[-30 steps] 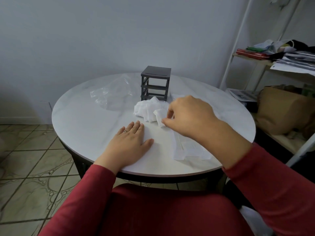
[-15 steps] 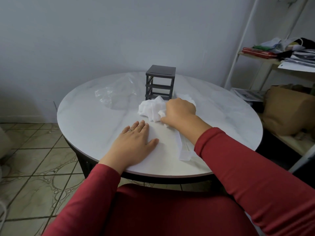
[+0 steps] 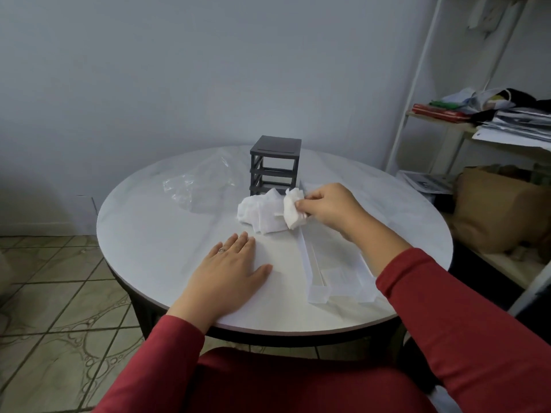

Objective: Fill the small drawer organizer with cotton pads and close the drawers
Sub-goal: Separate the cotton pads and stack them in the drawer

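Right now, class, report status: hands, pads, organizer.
Left hand flat on table, idle. Right hand pinches a cotton pad beside the pile. Organizer behind pile, slots empty.

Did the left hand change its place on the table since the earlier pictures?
No. The left hand lies flat on the table, as near to the pile of cotton pads and the dark organizer as before.
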